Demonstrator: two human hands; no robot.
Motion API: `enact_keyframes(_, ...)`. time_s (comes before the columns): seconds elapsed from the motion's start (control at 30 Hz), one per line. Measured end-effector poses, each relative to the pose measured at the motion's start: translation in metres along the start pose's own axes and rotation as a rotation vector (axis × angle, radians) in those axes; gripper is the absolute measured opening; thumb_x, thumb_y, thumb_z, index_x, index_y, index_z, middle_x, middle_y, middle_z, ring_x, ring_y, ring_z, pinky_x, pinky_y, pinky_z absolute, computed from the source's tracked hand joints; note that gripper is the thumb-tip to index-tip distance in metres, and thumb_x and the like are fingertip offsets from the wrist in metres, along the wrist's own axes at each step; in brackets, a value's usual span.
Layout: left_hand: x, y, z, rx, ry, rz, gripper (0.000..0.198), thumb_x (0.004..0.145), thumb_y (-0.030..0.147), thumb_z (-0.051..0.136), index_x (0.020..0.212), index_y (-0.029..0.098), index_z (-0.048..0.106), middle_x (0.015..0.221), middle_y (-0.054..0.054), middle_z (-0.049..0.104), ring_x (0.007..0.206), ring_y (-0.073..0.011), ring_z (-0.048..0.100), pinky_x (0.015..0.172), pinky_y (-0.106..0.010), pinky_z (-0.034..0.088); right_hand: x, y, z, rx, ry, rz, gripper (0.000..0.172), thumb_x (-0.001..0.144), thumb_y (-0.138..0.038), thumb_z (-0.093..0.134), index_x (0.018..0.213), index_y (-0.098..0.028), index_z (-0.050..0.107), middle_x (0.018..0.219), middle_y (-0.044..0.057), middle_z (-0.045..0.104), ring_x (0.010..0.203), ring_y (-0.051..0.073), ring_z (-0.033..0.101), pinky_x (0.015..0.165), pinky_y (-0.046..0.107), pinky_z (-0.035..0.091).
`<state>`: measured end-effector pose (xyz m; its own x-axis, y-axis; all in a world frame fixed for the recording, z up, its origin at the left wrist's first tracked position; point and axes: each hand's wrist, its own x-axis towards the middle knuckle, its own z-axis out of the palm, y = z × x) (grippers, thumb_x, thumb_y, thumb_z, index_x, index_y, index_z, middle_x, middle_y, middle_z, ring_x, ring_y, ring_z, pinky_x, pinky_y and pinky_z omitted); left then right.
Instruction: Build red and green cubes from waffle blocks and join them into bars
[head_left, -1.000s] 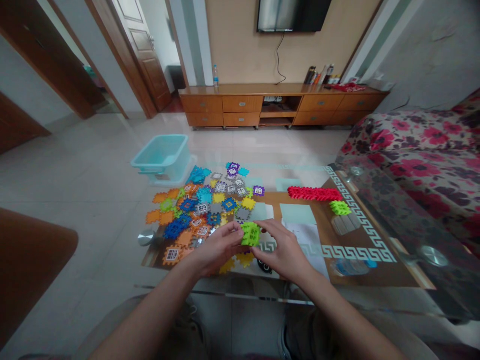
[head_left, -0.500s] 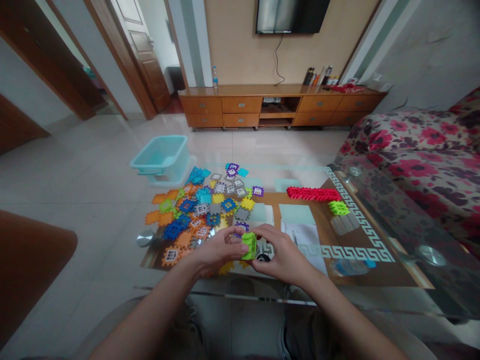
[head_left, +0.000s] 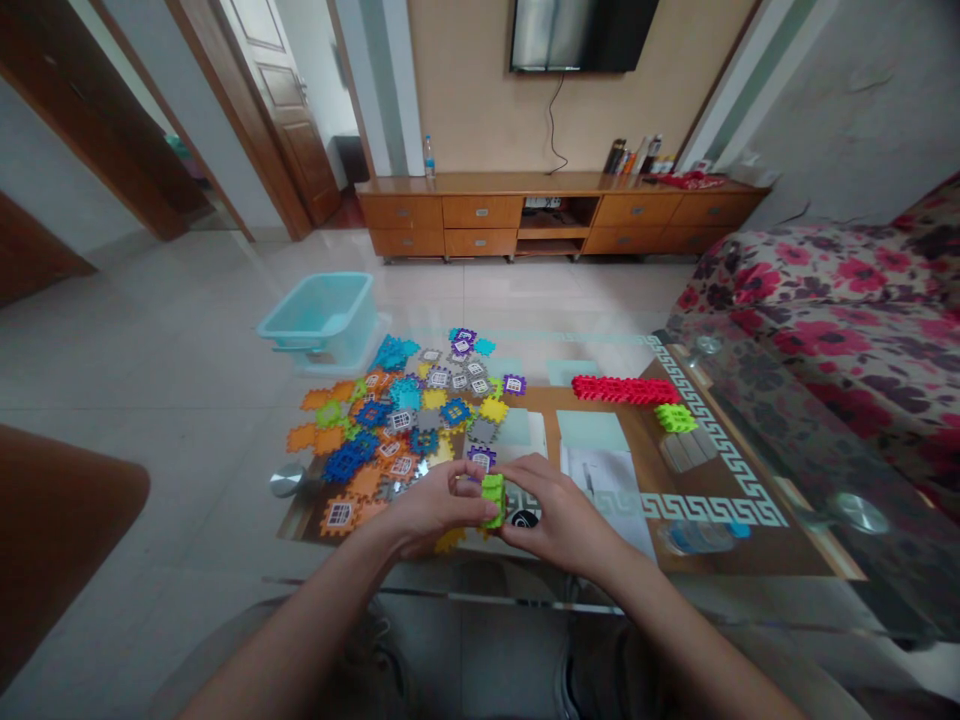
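Between my two hands, above the near side of the glass table, is a small lime-green block (head_left: pixel 493 498) built of interlocking plastic tiles. My left hand (head_left: pixel 442 502) is closed on its left side, thumb pressed on the near face. On the other side, the fingers and thumb of my right hand (head_left: pixel 551 505) curve around its right edge. Loose puzzle-edged tiles in orange, blue, yellow, grey and purple lie spread to the left, among them an orange window tile (head_left: pixel 340 515). A purple window tile (head_left: pixel 481 458) lies just beyond the block.
On the glass table's right are a long red assembled bar (head_left: pixel 624 390), another lime-green block (head_left: pixel 676 418) and a plastic bottle (head_left: pixel 701 537) lying sideways. White paper (head_left: pixel 611 490) lies right of centre. A turquoise tub (head_left: pixel 322 322) stands beyond the tiles; a flowered sofa (head_left: pixel 840 290) is at right.
The green block has turned slightly and sunk a little, with both hands still around it. The view has shifted slightly; the other tiles have stayed in place.
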<state>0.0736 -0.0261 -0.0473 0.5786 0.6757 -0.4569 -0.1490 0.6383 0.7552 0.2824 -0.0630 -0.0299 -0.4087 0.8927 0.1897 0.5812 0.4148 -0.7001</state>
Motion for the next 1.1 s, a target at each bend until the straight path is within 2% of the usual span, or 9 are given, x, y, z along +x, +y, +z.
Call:
enact_keyframes(0.17, 0.0022, -0.0004, 0.0026, -0.031, 0.085, 0.002, 0.065, 0.05, 0.026, 0.097, 0.097, 0.016, 0.054, 0.075, -0.002, 0.07, 0.071, -0.0163, 0.069, 0.07, -0.028, 0.053, -0.0001, 0.0011, 0.0024, 0.066, 0.025, -0.003, 0.072, 0.073, -0.019, 0.079, 0.139, -0.025, 0.052, 0.132, 0.01, 0.06, 0.124, 0.026, 0.056, 0.107, 0.045, 0.047)
enact_keyframes(0.23, 0.0025, 0.0004, 0.0037, -0.033, 0.101, 0.017, 0.065, 0.05, 0.027, 0.097, 0.097, 0.017, 0.053, 0.072, -0.001, 0.068, 0.071, -0.0164, 0.069, 0.068, -0.027, 0.052, 0.0013, -0.0007, 0.003, 0.11, 0.05, -0.01, 0.07, 0.073, -0.022, 0.081, 0.137, -0.026, 0.052, 0.132, 0.01, 0.06, 0.123, 0.026, 0.057, 0.106, 0.044, 0.047)
enact_keyframes(0.37, 0.0013, 0.0009, 0.0052, -0.023, 0.075, 0.023, 0.063, 0.052, 0.026, 0.096, 0.096, 0.018, 0.051, 0.069, 0.0, 0.067, 0.07, -0.0161, 0.068, 0.067, -0.028, 0.052, 0.0048, -0.0057, 0.0041, 0.167, 0.11, -0.034, 0.058, 0.075, -0.016, 0.075, 0.129, -0.026, 0.057, 0.123, 0.008, 0.065, 0.115, 0.023, 0.062, 0.099, 0.04, 0.052)
enact_keyframes(0.67, -0.0022, 0.0004, 0.0034, -0.069, 0.01, -0.031, 0.058, 0.055, 0.025, 0.095, 0.099, 0.017, 0.057, 0.078, -0.001, 0.067, 0.075, -0.0157, 0.067, 0.077, -0.032, 0.051, 0.003, -0.005, 0.004, 0.181, 0.127, -0.043, 0.059, 0.069, -0.013, 0.078, 0.125, -0.027, 0.064, 0.116, 0.005, 0.071, 0.105, 0.022, 0.067, 0.092, 0.036, 0.054)
enact_keyframes(0.87, 0.0, -0.0003, 0.0029, -0.071, -0.115, -0.028, 0.04, 0.07, 0.037, 0.087, 0.095, 0.011, 0.07, 0.093, -0.008, 0.07, 0.082, -0.0158, 0.065, 0.082, -0.031, 0.049, 0.0023, -0.0078, 0.0033, 0.168, 0.11, -0.035, 0.058, 0.068, -0.013, 0.076, 0.124, -0.026, 0.066, 0.117, 0.006, 0.071, 0.106, 0.023, 0.067, 0.093, 0.038, 0.054)
enact_keyframes(1.1, 0.002, -0.0039, 0.0022, -0.105, -0.123, -0.039, 0.032, 0.074, 0.036, 0.084, 0.092, 0.011, 0.074, 0.091, -0.009, 0.073, 0.083, -0.0163, 0.066, 0.082, -0.03, 0.05, 0.0019, -0.0044, 0.008, 0.141, 0.115, -0.049, 0.056, 0.069, -0.015, 0.077, 0.123, -0.026, 0.066, 0.118, 0.007, 0.071, 0.107, 0.025, 0.066, 0.095, 0.041, 0.053)
